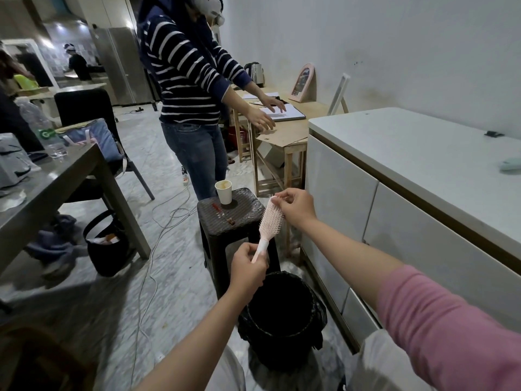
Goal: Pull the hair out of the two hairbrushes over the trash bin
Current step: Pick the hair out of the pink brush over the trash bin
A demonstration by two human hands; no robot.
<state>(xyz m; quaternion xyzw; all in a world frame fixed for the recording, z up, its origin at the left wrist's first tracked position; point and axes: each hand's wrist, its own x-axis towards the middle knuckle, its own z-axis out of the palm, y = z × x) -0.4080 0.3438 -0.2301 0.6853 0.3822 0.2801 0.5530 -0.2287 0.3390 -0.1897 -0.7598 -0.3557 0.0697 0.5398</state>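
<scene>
My left hand (pixel 248 268) grips the white handle of a pale pink hairbrush (pixel 269 220), which points up and away from me. At the brush's top end my right hand (pixel 296 206) pinches among the bristles with thumb and fingertips. Any hair there is too fine to make out. The black-lined trash bin (pixel 282 317) stands on the floor below and slightly nearer than the brush. At the far right edge a pale green object (pixel 510 165), possibly the second brush, lies on the white cabinet top.
A dark stool (pixel 229 218) with a paper cup (pixel 224 191) stands just behind the brush. A person in a striped top (pixel 186 80) stands beyond it. The white cabinet (pixel 394 193) runs along my right. A grey table (pixel 56 182), black bag (pixel 105 249) and floor cables lie left.
</scene>
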